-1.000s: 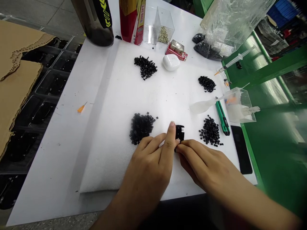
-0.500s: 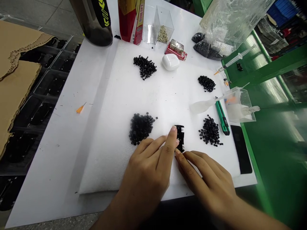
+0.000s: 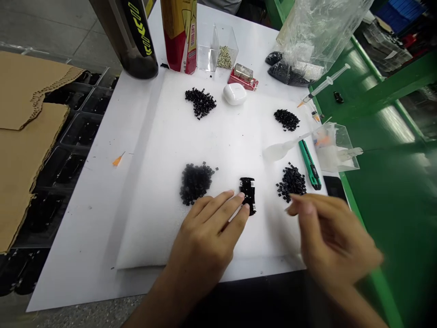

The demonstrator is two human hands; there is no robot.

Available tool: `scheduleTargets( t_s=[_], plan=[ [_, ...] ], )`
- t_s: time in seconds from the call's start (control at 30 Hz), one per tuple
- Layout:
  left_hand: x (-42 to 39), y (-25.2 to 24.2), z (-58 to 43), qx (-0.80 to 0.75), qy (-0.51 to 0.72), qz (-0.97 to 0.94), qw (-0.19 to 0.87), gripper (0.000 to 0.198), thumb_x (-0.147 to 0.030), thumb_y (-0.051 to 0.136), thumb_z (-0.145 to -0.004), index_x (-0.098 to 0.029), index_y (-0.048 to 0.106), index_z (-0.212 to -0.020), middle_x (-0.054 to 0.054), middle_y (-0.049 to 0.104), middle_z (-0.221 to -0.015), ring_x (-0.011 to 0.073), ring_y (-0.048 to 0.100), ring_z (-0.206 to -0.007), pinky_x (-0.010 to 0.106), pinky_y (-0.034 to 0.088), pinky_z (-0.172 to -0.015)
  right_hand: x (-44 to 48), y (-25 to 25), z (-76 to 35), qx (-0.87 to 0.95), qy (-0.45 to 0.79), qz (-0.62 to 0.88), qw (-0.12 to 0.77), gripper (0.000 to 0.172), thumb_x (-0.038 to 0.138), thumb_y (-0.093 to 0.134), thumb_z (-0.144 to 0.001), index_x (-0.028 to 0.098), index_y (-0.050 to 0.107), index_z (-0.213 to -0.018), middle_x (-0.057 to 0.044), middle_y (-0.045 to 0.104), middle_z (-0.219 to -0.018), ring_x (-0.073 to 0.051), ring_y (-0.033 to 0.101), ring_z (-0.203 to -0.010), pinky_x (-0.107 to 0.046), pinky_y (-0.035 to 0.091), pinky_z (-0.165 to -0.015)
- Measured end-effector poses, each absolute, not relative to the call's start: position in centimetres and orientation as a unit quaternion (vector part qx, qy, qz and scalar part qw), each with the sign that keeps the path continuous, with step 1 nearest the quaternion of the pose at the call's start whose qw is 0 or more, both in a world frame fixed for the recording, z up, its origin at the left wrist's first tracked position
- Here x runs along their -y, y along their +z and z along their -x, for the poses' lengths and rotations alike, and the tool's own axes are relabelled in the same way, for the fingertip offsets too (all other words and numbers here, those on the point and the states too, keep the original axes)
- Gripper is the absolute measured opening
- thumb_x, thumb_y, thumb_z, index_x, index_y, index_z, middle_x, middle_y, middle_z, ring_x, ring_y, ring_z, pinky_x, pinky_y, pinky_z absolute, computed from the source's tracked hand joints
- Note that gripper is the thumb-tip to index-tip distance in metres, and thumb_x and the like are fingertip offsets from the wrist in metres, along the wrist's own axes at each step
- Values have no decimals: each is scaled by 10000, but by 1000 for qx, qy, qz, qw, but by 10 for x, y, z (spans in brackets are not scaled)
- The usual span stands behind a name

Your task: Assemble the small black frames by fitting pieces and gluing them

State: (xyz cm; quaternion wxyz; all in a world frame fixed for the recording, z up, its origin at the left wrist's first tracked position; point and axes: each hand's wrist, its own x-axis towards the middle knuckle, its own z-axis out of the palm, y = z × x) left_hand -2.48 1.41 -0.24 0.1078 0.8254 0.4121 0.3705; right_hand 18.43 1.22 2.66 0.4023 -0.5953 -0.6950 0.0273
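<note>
Lying flat on white foam [image 3: 218,150], a glossy black, notched oblong part [image 3: 251,196] meets the loosely spread left hand [image 3: 206,232]; the blurred right hand [image 3: 336,241] bunches its fingers, contents unclear. Illegibly small Chinese characters mark a red-and-gold package [image 3: 178,38].

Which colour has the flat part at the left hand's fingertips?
The flat part at the left hand is black; it shows best in the head view.

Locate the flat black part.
In the head view, the flat black part lies just right of and below centre, on the white foam, touching the left hand.
</note>
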Motion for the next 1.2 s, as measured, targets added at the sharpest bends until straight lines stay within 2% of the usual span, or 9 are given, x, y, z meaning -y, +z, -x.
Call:
scheduleTargets(
  t_s=[0.1,0.27,0.37,0.47,0.57,0.73,0.93,1.1,1.2],
  plan=[
    [-13,-3,25,-401,351,-842,87,364,77,423,-951,-59,703,-1139,170,704,-1282,333,661,-1227,492,584,-886,-32,33,-188,587,28,655,475,117,271,675,-939,209,747,-1006,-46,716,-893,-182,682,-798,-358,563,-717],
    [-17,2,23,-411,367,-830,86,411,79,441,-943,-79,651,-1258,141,702,-1296,285,646,-1255,453,582,-956,-67,23,-197,575,109,650,484,459,360,716,-899,201,608,-1316,-120,670,-1239,-233,688,-1101,-405,602,-908],
    [-28,12,18,-416,322,-847,73,497,83,410,-941,-70,549,-1394,123,666,-1362,281,587,-1330,454,561,-1022,-81,12,-199,626,137,642,421,685,367,748,-866,198,457,-1463,-158,630,-1370,-273,638,-1248,-471,560,-1033],
    [-44,22,14,-362,185,-912,58,583,93,356,-915,-95,483,-1452,93,586,-1473,305,446,-1457,516,507,-1088,-87,8,-196,689,102,626,349,530,333,680,-912,187,527,-1397,-149,675,-1332,-290,661,-1220,-503,546,-1041],
    [-55,28,14,-332,124,-934,53,573,77,390,-920,-97,459,-1461,92,596,-1462,271,429,-1471,494,448,-1157,-85,8,-197,699,72,606,374,282,254,528,-984,211,636,-1241,-96,739,-1192,-249,698,-1138,-467,554,-1021],
    [-54,30,24,-319,119,-940,37,547,69,400,-935,-82,464,-1457,119,607,-1442,264,493,-1424,467,448,-1168,-80,12,-201,713,112,586,369,470,239,569,-932,194,529,-1398,-130,631,-1397,-269,630,-1265,-499,540,-1059],
    [-32,32,22,-334,178,-926,0,352,28,434,-971,-59,628,-1251,140,728,-1191,274,695,-1133,466,576,-1009,-94,31,-177,802,127,531,241,424,243,541,-970,168,546,-1386,-139,598,-1436,-280,595,-1303,-473,538,-1046],
    [-20,25,13,-376,214,-902,-14,298,7,469,-980,-51,659,-1203,143,732,-1112,269,696,-1044,443,612,-923,-119,37,-137,793,122,581,133,393,423,556,-990,138,617,-1255,-174,688,-1169,-335,656,-1098,-471,561,-863],
    [-15,20,9,-397,226,-890,-12,298,-3,493,-977,-50,662,-1219,149,724,-1109,278,682,-1044,444,620,-900,-130,34,-123,801,122,576,111,284,334,582,-965,118,657,-1133,-190,685,-1119,-332,662,-1043,-426,549,-808]
  ],
)
